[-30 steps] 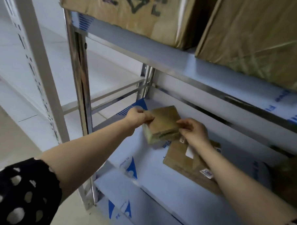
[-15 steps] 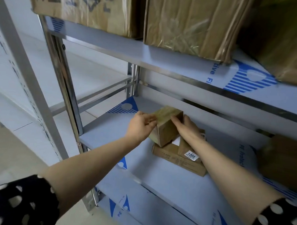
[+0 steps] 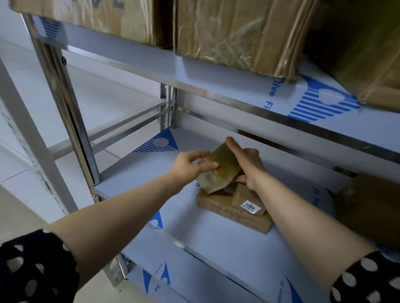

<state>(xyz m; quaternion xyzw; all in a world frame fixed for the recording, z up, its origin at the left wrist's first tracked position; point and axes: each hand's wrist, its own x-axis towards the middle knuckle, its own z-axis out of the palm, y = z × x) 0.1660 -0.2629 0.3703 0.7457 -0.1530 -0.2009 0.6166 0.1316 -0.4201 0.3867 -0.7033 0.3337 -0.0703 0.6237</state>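
Note:
A small tape-wrapped cardboard box (image 3: 221,169) is held tilted above the middle shelf (image 3: 225,241) of a metal rack. My left hand (image 3: 189,165) grips its left end, thumb on top and fingers beneath. My right hand (image 3: 246,163) holds its right side, fingers stretched along the top edge and thumb below. Under it lies a flat brown carton (image 3: 226,213) with a smaller box (image 3: 247,200) on top, labelled 1205.
Large cardboard cartons (image 3: 236,31) fill the upper shelf (image 3: 197,75), close above my hands. Another brown box (image 3: 373,204) sits at the right of the middle shelf. A steel upright (image 3: 65,113) stands at the left, with a lower shelf (image 3: 200,282) beneath.
The small box has been turned and tilted between my hands, its far end now raised. My right fingers have stretched along its top edge. The view has shifted slightly left.

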